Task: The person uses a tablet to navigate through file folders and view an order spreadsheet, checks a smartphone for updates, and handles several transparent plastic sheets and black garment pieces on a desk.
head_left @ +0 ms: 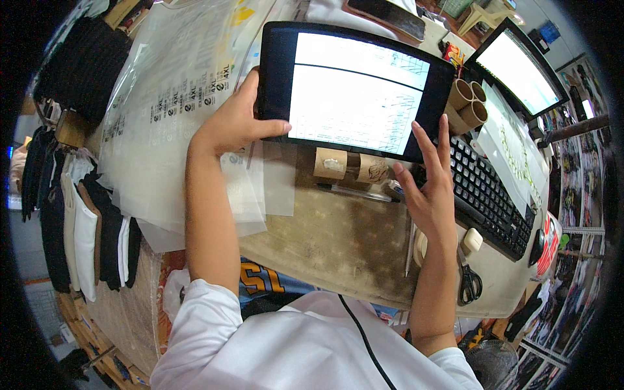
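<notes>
White cloth covers the person nearest me, a loose shirt [312,344] with a thin black cable [364,338] running down its front. Just past it comes the near edge of the beige worktop [312,247], which is smudged dark in the middle. Black-handled scissors [469,284] lie to the right of the person's right forearm, and just beyond them sits a small white case [472,240]. A thin pale stick [409,250] rests on the other side of that forearm.

The right hand [429,188] is spread, thumb apart, two fingertips at the lower right part of a black tablet [357,91]; whether they press on it I cannot tell. The left hand [231,123] grips the tablet's left edge, thumb across the front and the other fingers hidden behind. The tablet is held up over the worktop, slightly tilted, its screen lit white with a ruled page.

Beneath its lower edge lie two brown cardboard rolls [329,164] and a clear pen [361,192]. To the right, a black keyboard [494,195] runs slantwise, with a dark mouse [537,247] beside it. Clear plastic bags [149,188] with black print spread over the left side.

Farther back stand brown tubes [459,120], a phone [387,18] lying flat, and a lit monitor [523,68]. Clothes [84,227] hang at the far left.
</notes>
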Motion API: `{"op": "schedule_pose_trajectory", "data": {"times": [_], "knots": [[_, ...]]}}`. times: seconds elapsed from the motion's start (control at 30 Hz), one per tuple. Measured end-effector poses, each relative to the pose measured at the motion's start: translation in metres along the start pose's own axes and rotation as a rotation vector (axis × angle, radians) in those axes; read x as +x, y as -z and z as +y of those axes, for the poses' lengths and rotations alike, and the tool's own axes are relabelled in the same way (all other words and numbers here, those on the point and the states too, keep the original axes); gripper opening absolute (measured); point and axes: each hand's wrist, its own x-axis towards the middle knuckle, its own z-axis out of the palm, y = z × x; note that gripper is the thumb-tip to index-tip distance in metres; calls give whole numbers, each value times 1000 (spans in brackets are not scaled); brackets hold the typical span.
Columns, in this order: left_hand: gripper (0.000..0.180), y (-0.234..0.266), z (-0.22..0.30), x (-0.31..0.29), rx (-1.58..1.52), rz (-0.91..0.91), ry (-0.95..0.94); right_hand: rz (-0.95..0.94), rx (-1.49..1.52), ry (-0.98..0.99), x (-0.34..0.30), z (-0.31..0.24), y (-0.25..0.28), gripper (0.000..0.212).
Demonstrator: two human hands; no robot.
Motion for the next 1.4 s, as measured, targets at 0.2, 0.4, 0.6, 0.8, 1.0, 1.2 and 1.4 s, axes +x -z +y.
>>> {"op": "schedule_pose_trajectory", "data": {"times": [0.2, 0.4, 0.6, 0.8, 1.0, 1.2, 1.4], "knots": [[70, -5, 25, 14, 20, 21, 264, -5, 10, -31, -1, -2, -2, 62], [61, -4, 10, 6, -72, 23, 58, 4, -16, -21, 0, -3, -1, 61], [60, -10, 9, 7, -55, 48, 76, 24, -42, -10, -1, -1, -2, 60], [57, -12, 17, 11, -212, 61, 147, 12, -7, -11, -1, 0, -2, 60], [54, -9, 19, 7, -191, 53, 111, 26, -37, 39, 0, 1, -1, 61], [55, -8, 15, 4, -110, 40, 124, 10, 18, -16, -1, -3, -1, 61], [54, -11, 17, 9, -162, 68, 134, 24, -6, 17, 0, -1, -1, 60]]}}
